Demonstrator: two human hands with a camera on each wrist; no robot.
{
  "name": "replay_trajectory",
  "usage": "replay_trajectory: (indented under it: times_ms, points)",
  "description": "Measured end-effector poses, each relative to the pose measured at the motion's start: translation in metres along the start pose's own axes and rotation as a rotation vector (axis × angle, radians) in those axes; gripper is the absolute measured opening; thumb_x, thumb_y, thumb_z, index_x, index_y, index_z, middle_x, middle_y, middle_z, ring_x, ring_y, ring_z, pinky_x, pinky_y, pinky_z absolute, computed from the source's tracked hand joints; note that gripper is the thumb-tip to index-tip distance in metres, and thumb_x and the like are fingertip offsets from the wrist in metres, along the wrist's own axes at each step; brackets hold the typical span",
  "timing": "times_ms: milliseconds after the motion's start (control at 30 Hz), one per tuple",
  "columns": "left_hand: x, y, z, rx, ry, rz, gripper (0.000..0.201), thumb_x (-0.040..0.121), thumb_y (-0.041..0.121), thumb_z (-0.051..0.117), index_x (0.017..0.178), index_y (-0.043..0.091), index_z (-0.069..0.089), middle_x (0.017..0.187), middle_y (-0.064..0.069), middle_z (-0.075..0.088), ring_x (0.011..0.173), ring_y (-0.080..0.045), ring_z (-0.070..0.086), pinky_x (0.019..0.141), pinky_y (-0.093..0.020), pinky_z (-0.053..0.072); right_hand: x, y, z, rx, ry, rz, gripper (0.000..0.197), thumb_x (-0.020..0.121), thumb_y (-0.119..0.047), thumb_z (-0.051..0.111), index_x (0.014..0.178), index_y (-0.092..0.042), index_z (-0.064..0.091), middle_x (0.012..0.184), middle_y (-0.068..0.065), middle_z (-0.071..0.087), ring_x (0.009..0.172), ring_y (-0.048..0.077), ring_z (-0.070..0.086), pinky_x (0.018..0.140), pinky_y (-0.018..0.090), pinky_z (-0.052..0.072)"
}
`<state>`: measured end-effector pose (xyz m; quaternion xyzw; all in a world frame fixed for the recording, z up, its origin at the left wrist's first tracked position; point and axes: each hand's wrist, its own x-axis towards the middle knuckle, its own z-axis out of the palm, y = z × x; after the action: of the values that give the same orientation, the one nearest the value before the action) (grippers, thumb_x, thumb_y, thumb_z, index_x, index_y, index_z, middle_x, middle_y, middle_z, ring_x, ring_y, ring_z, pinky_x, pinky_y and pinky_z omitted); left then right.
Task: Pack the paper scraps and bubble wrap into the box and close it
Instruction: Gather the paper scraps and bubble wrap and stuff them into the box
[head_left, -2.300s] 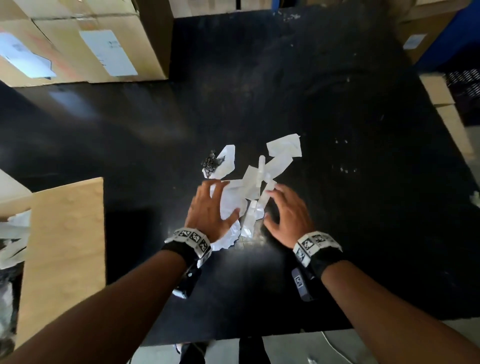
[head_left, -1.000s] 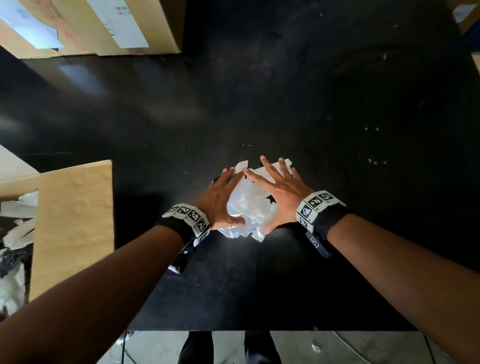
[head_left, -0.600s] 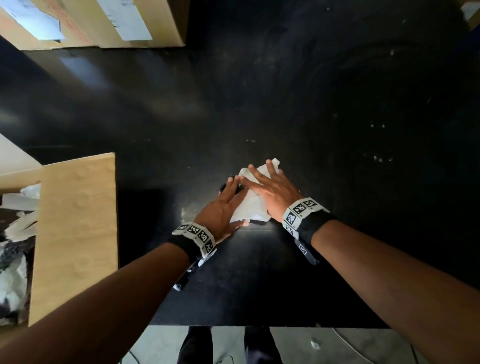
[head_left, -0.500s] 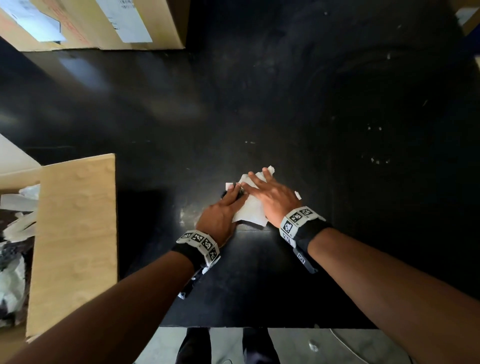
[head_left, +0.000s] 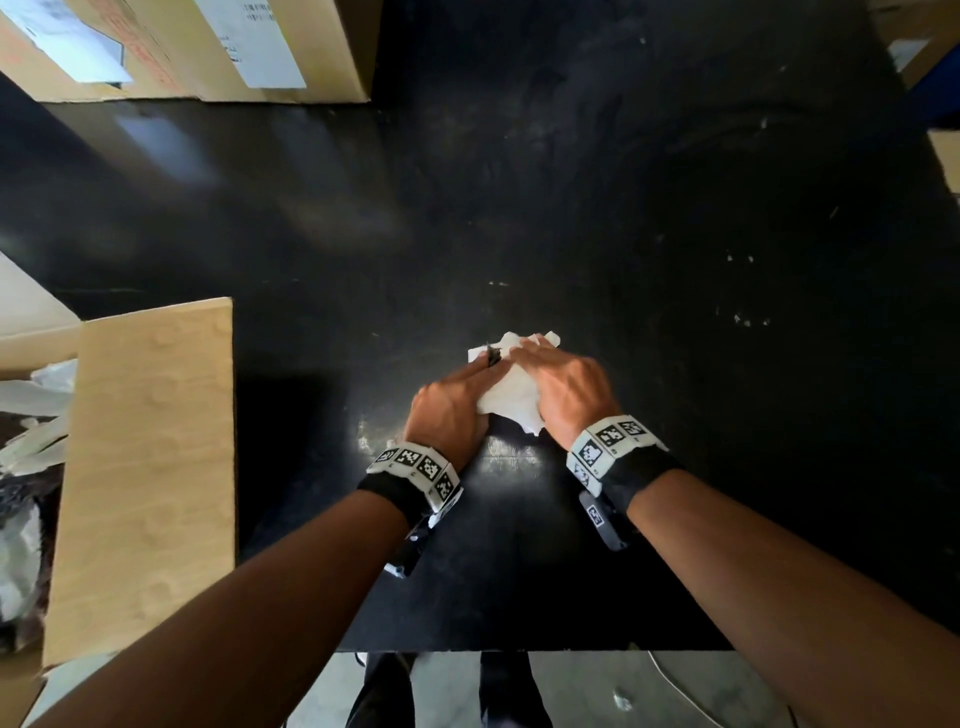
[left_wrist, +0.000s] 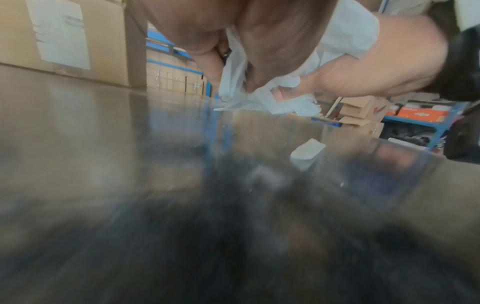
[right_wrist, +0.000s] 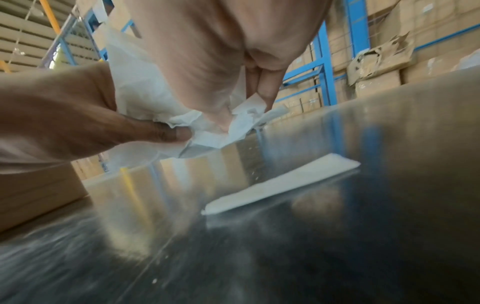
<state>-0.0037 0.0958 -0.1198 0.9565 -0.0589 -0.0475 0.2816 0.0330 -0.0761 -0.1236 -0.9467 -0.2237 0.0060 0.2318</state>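
The head view is dimly lit; soft glare is seen on the glossy black tabletop (head_left: 623, 208) toward ten o'clock, and edges are bowed by the wide lens. In both wrist views, the near tabletop toward six o'clock is smeared by blur, and bright reflections are carried.

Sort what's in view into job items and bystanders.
Job: paper scraps bunched between left hand and right hand; stray strip on the table; open box.
Bystanders: labelled cartons; blue racking.
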Motion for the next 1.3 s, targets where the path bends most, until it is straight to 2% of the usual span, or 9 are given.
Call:
replay_trajectory:
  times_ms: [167, 267, 333, 433, 567, 733, 900, 1100, 1300]
  points:
    - [0.007, 0.024, 0.016, -0.011, -0.185, 0.092, 0.071, 0.078, -0.002, 0.057, 0.142, 0.028, 0.059, 0.153, 0.002, 0.051, 0.138, -0.025, 0.051, 0.108, -0.051, 0.048, -0.039, 0.022, -0.004, -0.070, 0.088, 0.118, 0.047, 0.077, 0.021, 0.061, 0.113, -0.006, 0.075, 0.122, 0.014, 0.073, 0.115, 0.033, 0.069, 0.086, 0.050, 0.061]
    - [0.002, 0.024, 0.035, 0.178, -0.357, 0.148, 0.065, 0.091, 0.008, 0.063, 0.149, 0.033, 0.049, 0.164, 0.002, 0.032, 0.156, -0.031, 0.012, 0.123, -0.058, 0.021, -0.065, 0.030, 0.005, -0.085, -0.062, 0.149, 0.046, 0.081, 0.001, 0.075, 0.125, -0.009, 0.069, 0.139, 0.010, 0.064, 0.131, 0.030, 0.058, 0.095, 0.048, 0.058]
    - [-0.001, 0.021, 0.039, 0.201, -0.386, 0.135, 0.064, 0.094, 0.021, 0.064, 0.153, 0.035, 0.043, 0.168, 0.003, 0.020, 0.157, -0.032, 0.003, 0.124, -0.057, 0.018, -0.075, 0.031, 0.006, -0.068, -0.164, 0.139, 0.066, 0.080, -0.021, 0.082, 0.140, -0.011, 0.057, 0.154, 0.006, 0.049, 0.145, 0.028, 0.042, 0.108, 0.044, 0.047]
    - [-0.006, 0.020, 0.038, 0.165, -0.375, 0.146, 0.066, 0.091, 0.033, 0.064, 0.154, 0.035, 0.042, 0.169, 0.004, 0.020, 0.157, -0.026, 0.013, 0.115, -0.050, 0.038, -0.076, 0.029, -0.002, -0.049, -0.258, 0.145, 0.075, 0.080, -0.028, 0.080, 0.147, -0.011, 0.050, 0.159, 0.006, 0.043, 0.149, 0.027, 0.036, 0.112, 0.043, 0.042]
    - [0.001, 0.027, 0.033, 0.235, -0.371, 0.118, 0.061, 0.092, 0.024, 0.065, 0.149, 0.039, 0.047, 0.163, 0.008, 0.034, 0.144, -0.021, 0.044, 0.112, -0.047, 0.044, -0.065, 0.023, -0.012, -0.144, -0.243, 0.076, 0.054, 0.084, 0.008, 0.054, 0.134, -0.007, 0.063, 0.143, 0.011, 0.061, 0.133, 0.031, 0.057, 0.089, 0.048, 0.058]
    - [0.006, 0.030, 0.041, 0.236, -0.332, 0.174, 0.064, 0.086, 0.003, 0.057, 0.142, 0.033, 0.056, 0.146, -0.001, 0.059, 0.118, -0.032, 0.067, 0.097, -0.050, 0.055, -0.059, 0.030, -0.003, -0.233, -0.214, 0.023, 0.064, 0.087, -0.013, 0.016, 0.120, -0.004, 0.070, 0.128, 0.013, 0.070, 0.105, 0.032, 0.073, 0.066, 0.050, 0.063]
    - [0.007, 0.026, 0.048, 0.196, -0.228, 0.160, 0.062, 0.080, 0.004, 0.068, 0.135, 0.032, 0.063, 0.131, 0.001, 0.070, 0.107, -0.028, 0.073, 0.091, -0.046, 0.059, -0.059, 0.029, 0.007, -0.256, -0.144, 0.071, 0.048, 0.085, -0.014, 0.031, 0.101, -0.006, 0.075, 0.105, 0.011, 0.077, 0.080, 0.030, 0.078, 0.048, 0.045, 0.060]
    - [0.015, 0.032, 0.032, -0.054, -0.058, 0.074, 0.060, 0.068, 0.006, 0.059, 0.123, 0.026, 0.074, 0.124, 0.002, 0.073, 0.112, -0.021, 0.071, 0.097, -0.043, 0.057, -0.041, 0.023, -0.021, -0.139, -0.048, 0.157, 0.034, 0.084, 0.004, 0.062, 0.112, -0.012, 0.075, 0.108, 0.006, 0.078, 0.080, 0.035, 0.077, 0.064, 0.047, 0.063]
    - [0.018, 0.040, 0.024, -0.127, 0.010, 0.190, 0.064, 0.074, 0.003, 0.076, 0.133, 0.023, 0.066, 0.132, 0.000, 0.069, 0.118, -0.019, 0.067, 0.101, -0.038, 0.055, -0.040, 0.031, -0.045, -0.104, 0.080, 0.223, 0.041, 0.079, 0.006, 0.069, 0.114, -0.015, 0.075, 0.109, 0.005, 0.078, 0.087, 0.031, 0.077, 0.070, 0.044, 0.064]
